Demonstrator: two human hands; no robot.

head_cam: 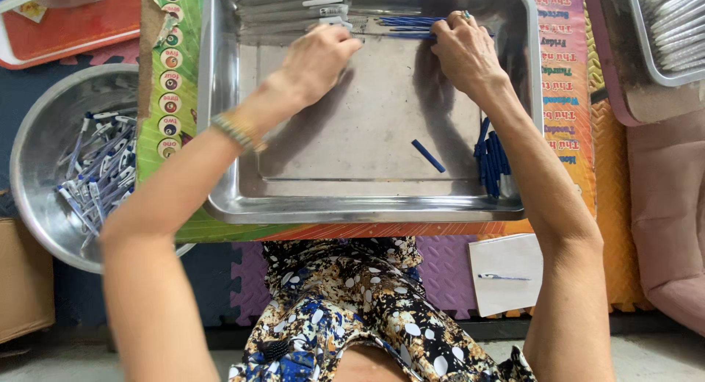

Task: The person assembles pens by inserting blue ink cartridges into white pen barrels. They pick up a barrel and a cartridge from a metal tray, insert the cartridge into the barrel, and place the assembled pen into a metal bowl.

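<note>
A large rectangular steel tray (220,169) lies in front of me. My left hand (317,59) reaches to its far side, fingers curled on thin blue pen parts (411,20) beside a row of white-and-clear pen barrels (294,7). My right hand (464,55) rests on the same blue pieces, fingers bent down over them. One loose blue stick (428,156) lies on the tray floor. A small heap of blue sticks (490,158) leans in the tray's right side, partly behind my right forearm.
A round steel bowl (44,125) at left holds several white-and-blue pen parts. A second steel tray (661,37) with pale pieces sits at top right. A white paper (507,272) lies on the foam floor mat. A pink cushion (668,220) is at right.
</note>
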